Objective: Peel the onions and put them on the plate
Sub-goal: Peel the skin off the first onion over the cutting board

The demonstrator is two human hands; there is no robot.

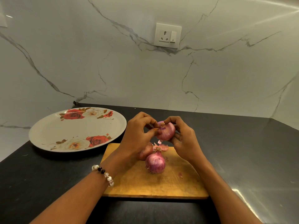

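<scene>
Both hands are up over the board right now, working on one onion. Left hand [137,135], the one with my bead bracelet [103,174] on the wrist, has its fingers curled in, thumb and fingertips pinching at the dry skin near the tip of the held onion [166,131]. Right hand [182,139] is wrapped around that same onion from the other side, fingers curled under and behind it, so it's held in the air between both hands, above the far end of the wooden chopping board [161,185].

On the board, closest to me, sits a second onion [155,163] with its purple skin on, stem end pointing away from me. Just behind it and touching it, half hidden by my left wrist, is a third onion [145,151], more brownish. A few loose bits of skin [163,147] lie right past those two, under the one I'm holding, and one tiny scrap [180,175] is off to the right on the board.

The board sits on a dark desk [40,175]. Further back on my left is the white plate [64,130] with red and cream roses, nothing on it yet. Behind everything is a marble wall [113,70] with a white socket and switch [167,36].
</scene>
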